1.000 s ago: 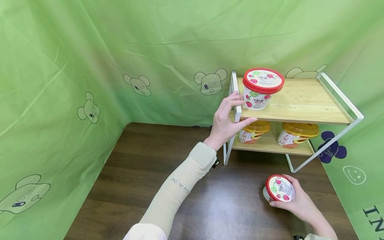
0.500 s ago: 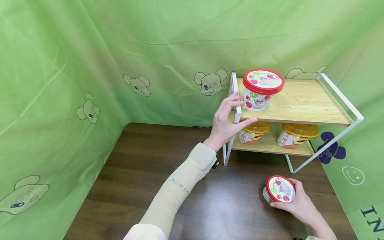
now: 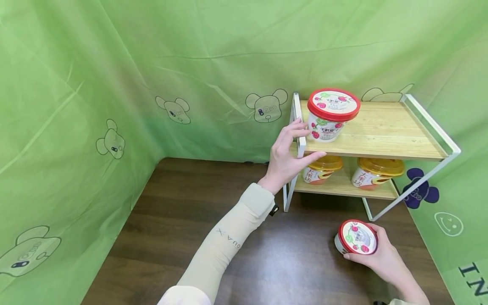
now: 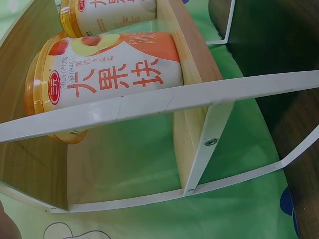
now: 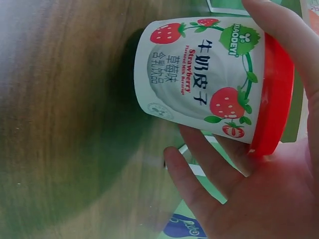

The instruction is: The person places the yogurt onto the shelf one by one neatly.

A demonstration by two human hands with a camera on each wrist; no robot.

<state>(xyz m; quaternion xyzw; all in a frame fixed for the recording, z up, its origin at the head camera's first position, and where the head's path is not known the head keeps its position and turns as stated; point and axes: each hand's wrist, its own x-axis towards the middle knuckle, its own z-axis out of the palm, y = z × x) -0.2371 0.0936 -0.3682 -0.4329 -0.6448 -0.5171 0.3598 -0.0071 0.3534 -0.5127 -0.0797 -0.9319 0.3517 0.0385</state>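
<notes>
My right hand point(image 3: 385, 258) grips a white tub of strawberry milk beverage point(image 5: 199, 79) with a red lid, low over the dark table. Whether its base touches the wood, I cannot tell. The left hand point(image 3: 286, 154) rests at the front left corner of a two-tier shelf point(image 3: 381, 135). Its fingers reach over the white side frame, and the thumb lies along the top board's front edge. A matching red-lidded tub point(image 3: 328, 127) stands upright on the top board, close to those fingertips. In the left wrist view, only a bit of a finger point(image 4: 7, 224) shows.
Two yellow-lidded fruit cups point(image 3: 375, 173) stand on the lower board, the left one point(image 4: 114, 72) partly behind my thumb in the head view. Green printed cloth point(image 3: 213, 76) walls the dark wooden table point(image 3: 183, 212) at the back and sides.
The strawberry tub in my right hand has risen and shifted very slightly, its lid tilting a little. The left hand stays in place at the shelf.
</notes>
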